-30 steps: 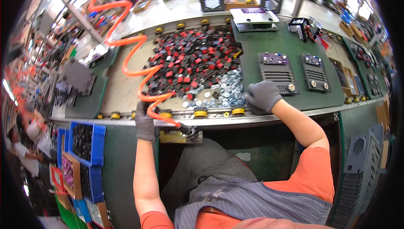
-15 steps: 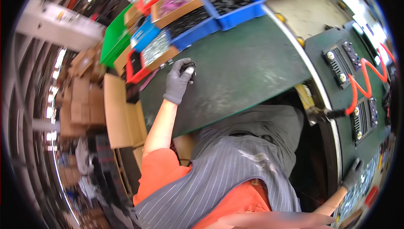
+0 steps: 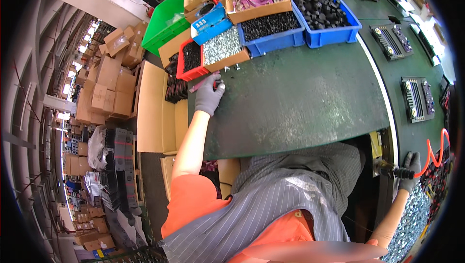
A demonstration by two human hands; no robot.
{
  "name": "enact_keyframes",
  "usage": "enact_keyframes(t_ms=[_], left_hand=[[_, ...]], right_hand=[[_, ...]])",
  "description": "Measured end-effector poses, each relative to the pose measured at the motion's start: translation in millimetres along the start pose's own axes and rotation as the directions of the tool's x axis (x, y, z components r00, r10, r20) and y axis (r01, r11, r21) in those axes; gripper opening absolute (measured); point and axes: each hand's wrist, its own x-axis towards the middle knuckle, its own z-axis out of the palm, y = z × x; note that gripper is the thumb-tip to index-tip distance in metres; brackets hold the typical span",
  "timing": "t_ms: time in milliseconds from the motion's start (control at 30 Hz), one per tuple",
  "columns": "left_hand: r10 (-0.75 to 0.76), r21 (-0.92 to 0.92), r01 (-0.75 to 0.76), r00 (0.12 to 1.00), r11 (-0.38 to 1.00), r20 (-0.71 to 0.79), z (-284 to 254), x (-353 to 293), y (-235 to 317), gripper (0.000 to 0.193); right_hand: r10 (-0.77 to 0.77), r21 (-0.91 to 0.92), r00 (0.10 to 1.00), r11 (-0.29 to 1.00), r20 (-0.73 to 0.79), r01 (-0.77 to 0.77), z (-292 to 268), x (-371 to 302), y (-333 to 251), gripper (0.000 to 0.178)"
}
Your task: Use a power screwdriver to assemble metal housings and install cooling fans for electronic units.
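Holding what looks like a small dark piece [image 3: 215, 85] with a touch of red, the left hand [image 3: 209, 97] sits curled just below the red bin [image 3: 193, 74] of black parts. The piece is mostly hidden; it should be light and stiff, best pinched by its sides. A thin purple strip [image 3: 195, 87] shows between the red bin and the fingers; expect it to be light and flexible, best taken by one end. Well to the right of the red bin, the right hand [image 3: 412, 161] lies partly behind a black, cylindrical air tool [image 3: 398, 171] with an orange coiled hose [image 3: 430, 160]; its grip cannot be told. The tool should feel rigid and fairly heavy; grasp the barrel.
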Motion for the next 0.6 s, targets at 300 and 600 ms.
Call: enact_keyframes(t_ms=[300, 600], left_hand=[[0.335, 0.463, -0.273, 0.941, 0.843, -0.055, -38, 72, 97, 0.035], [-0.046, 0.672, -0.008, 0.997, 0.740, 0.063, 0, 261, 192, 0.058]], right_hand=[[0.000, -0.118, 0.999, 0.993, -0.052, -0.006, 6, -3, 22, 0.024], [0.097, -0.195, 0.988, 0.973, -0.122, -0.119, -23, -42, 2, 0.025]])
